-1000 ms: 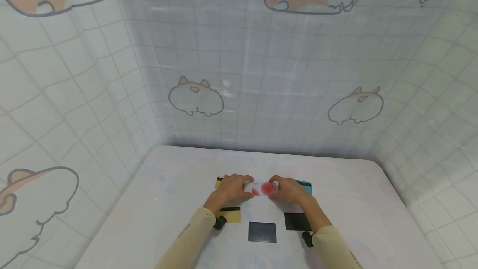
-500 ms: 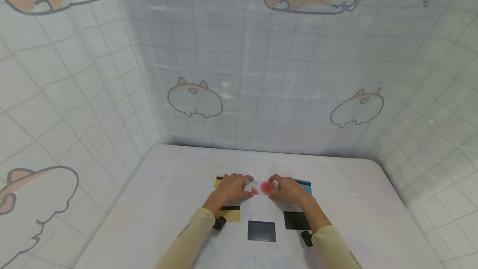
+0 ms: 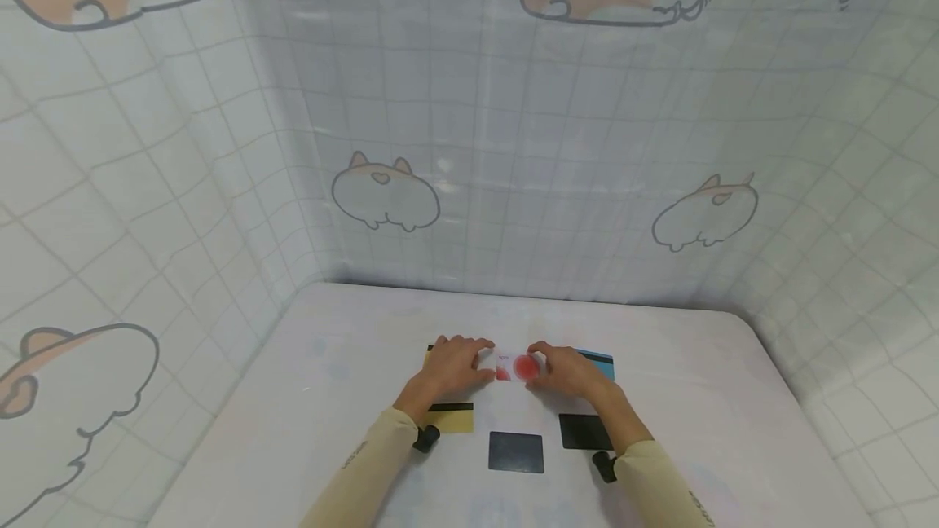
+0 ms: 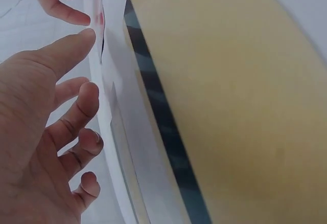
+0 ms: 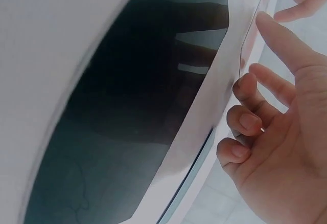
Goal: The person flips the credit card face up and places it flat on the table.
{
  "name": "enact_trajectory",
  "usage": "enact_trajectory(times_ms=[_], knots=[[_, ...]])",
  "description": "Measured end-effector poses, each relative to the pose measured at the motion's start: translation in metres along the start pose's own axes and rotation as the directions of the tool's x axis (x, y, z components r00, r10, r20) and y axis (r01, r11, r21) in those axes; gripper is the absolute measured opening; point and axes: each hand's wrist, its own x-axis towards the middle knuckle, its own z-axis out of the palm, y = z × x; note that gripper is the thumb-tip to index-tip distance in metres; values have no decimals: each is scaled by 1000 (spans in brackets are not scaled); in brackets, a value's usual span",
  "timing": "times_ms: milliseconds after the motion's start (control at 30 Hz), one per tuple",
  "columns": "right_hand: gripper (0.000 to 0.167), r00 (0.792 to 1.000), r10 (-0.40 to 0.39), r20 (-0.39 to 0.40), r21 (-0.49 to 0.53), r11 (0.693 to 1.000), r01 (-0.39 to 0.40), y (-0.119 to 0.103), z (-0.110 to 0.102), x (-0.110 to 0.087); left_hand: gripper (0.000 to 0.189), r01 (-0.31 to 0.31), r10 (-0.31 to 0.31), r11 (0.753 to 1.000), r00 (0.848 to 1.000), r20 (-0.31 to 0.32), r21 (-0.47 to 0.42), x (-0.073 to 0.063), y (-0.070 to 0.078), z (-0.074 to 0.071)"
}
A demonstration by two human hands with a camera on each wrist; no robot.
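Red-and-white card (image 3: 522,367) on white counter (image 3: 330,357), between the hands. Right hand (image 3: 566,371): fingers and thumb pinching its edges. Left hand (image 3: 451,363): fingers spread, just beside its other end.

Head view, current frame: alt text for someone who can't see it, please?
A person's left hand and right hand flank a red-and-white card at a white table. Near them lie two yellow cards and a blue card, with two dark cards nearer the camera; dog-print sheeting hangs behind.
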Motion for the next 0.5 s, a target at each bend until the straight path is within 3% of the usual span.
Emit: enact_trajectory(times_ms=[500], knots=[[61,1000,-17,-12,8,1000,17,-13,10,-2,52,35,-36,999,999,-16,-29,-12,-13,1]])
